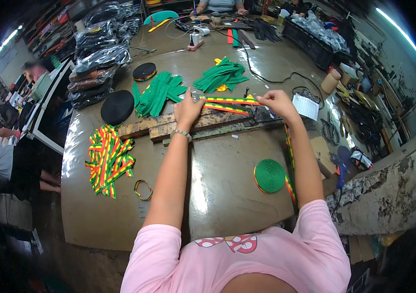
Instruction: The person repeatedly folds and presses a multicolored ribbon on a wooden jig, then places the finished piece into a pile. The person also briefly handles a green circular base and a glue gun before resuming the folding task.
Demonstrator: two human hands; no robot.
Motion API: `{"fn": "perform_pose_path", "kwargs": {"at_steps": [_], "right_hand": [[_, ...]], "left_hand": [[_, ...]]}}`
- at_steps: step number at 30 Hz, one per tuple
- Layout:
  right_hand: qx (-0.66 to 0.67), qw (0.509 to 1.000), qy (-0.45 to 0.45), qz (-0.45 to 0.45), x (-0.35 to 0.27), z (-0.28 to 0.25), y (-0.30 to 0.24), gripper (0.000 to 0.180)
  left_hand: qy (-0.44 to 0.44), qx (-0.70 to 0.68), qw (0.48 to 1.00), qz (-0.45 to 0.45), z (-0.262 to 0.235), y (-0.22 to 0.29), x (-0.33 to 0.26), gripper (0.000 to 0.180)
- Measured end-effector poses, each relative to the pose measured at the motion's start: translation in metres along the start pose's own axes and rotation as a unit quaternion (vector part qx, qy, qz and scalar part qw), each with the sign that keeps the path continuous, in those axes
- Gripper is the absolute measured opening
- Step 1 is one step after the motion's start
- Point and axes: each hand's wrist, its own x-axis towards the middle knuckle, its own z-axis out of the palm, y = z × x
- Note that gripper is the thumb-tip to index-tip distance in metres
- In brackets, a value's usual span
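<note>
A striped red, yellow and green ribbon (232, 100) stretches level between my two hands, above a wooden beam. My left hand (186, 113) is closed at its left end, thumb and finger by a small shiny piece that is too small to name. My right hand (277, 103) pinches the ribbon's right end. A second ribbon length (226, 108) runs slantwise just below the first. The worn wooden beams (161, 131) lie across the table under my wrists. Near my right forearm sits a coiled ribbon roll (269, 176), green on its upper face, with ribbon hanging beside it.
Left lie a pile of striped strips (110, 161), a ribbon loop (143, 190) and a black roll (117, 107). Green strip bundles (159, 94) lie beyond the beams. A black cable (266, 79) crosses the table (227, 166). Scissors (330, 131) lie right. Other people sit left and opposite.
</note>
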Motion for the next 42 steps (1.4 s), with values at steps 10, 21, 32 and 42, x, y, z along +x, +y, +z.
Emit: {"fn": "perform_pose_path", "kwargs": {"at_steps": [10, 21, 32, 42], "right_hand": [[0.095, 0.983, -0.047, 0.148, -0.019, 0.012, 0.049, 0.028], [0.046, 0.989, 0.049, -0.131, 0.054, 0.106, -0.059, 0.024], [0.01, 0.998, 0.022, -0.052, 0.059, 0.125, -0.054, 0.026], [0.065, 0.996, -0.002, 0.068, -0.008, 0.002, 0.026, 0.039]], "left_hand": [[0.005, 0.014, 1.0, -0.004, -0.001, 0.002, -0.002, 0.076], [0.011, -0.125, 0.992, 0.008, -0.012, 0.0, -0.01, 0.064], [0.027, -0.026, 0.999, 0.004, -0.005, 0.005, -0.006, 0.062], [0.032, -0.028, 0.999, -0.001, 0.001, 0.0, -0.002, 0.061]]}}
